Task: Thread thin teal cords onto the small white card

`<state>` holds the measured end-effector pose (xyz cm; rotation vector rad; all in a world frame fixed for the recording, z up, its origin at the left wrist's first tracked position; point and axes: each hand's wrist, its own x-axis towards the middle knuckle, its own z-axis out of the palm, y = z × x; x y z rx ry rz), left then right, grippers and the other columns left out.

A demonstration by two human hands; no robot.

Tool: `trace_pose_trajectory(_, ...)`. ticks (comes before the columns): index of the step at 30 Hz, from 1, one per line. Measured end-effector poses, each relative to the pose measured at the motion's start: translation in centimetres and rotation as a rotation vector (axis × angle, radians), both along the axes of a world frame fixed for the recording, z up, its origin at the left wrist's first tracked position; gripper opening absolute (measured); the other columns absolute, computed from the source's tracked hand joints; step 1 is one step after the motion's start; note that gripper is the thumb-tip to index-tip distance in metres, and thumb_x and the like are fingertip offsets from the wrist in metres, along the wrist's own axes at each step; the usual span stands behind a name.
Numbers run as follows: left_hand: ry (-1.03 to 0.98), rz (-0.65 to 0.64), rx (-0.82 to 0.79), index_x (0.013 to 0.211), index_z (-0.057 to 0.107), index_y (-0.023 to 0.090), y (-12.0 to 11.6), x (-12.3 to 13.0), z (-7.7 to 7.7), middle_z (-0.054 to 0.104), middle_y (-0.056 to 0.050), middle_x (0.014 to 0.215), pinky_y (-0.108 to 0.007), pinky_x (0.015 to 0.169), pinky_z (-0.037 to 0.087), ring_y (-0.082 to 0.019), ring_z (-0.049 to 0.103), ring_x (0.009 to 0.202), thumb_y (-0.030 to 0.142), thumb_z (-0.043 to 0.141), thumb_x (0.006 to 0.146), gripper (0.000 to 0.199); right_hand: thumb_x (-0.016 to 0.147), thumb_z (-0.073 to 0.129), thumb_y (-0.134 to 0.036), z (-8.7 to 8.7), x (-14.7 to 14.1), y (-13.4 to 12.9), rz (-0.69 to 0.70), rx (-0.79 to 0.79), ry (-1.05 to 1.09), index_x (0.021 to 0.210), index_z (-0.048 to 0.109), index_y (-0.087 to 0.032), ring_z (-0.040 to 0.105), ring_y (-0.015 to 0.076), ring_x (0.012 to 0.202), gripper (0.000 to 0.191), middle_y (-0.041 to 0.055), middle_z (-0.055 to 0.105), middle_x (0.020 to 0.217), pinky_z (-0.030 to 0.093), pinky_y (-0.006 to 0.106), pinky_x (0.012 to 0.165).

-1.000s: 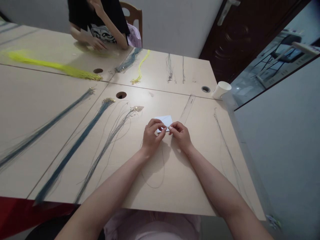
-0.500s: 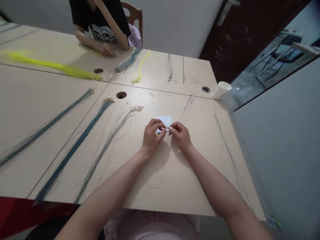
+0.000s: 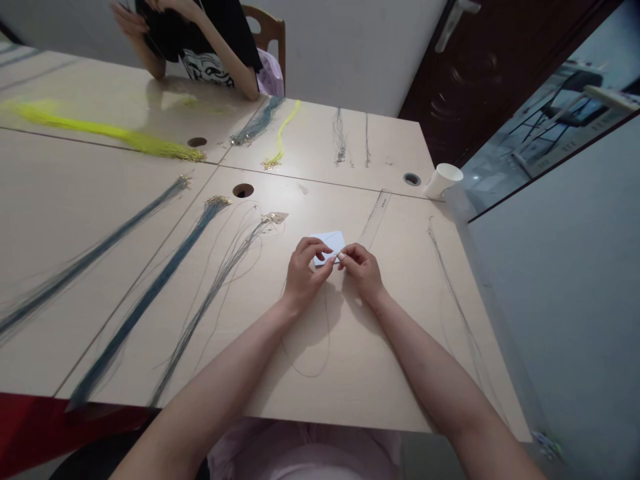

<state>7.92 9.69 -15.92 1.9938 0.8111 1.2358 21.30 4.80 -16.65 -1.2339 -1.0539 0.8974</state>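
Close by, on the pale counter (image 3: 365, 373), a thin thread (image 3: 329, 333) in a loose loop, round end toward the near edge, longer from near to far, with the upper part going up under the left hand (image 3: 305, 277). To the left, a thin grey bundle (image 3: 213, 297) and a thick blue bundle (image 3: 150, 294), both long and slanting, gold ends pointing away. To the right, a few more thin strands (image 3: 450, 288). In the middle, left grip curled round, thumb and finger almost meeting; can't tell if touching. Right hand (image 3: 361, 272) just beside, grip pinched closed; can't tell what's inside, too tiny to see. Under the fingertips, a small white card (image 3: 330, 239). Just past there, a clear ruler (image 3: 375, 217) on a slant, with little dark marks too small to read. Farther off, at the right edge, a white cup (image 3: 444, 180), open at the top; can't tell what's in it. Farther still, a bright yellow bundle (image 3: 130, 138) and, across the counter, another person in a black shirt (image 3: 207, 40) with a white picture on it.
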Motion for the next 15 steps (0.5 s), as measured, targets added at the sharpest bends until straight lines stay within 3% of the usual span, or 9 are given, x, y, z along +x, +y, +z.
trace_pose_trajectory(15,0.031,-0.007,0.009,0.076,0.058,0.017,0.06,-0.02,-0.16,0.053,-0.003,0.085,-0.027,0.07,0.045,-0.012,0.053,0.074,0.024,0.055,0.08,0.008,0.075,0.058,-0.027,-0.25,-0.09,0.07,0.032,0.023,-0.038,0.069,0.054,-0.019,0.052,0.0111,0.057,0.01,-0.0039,0.053,0.062,0.04,0.025,0.058)
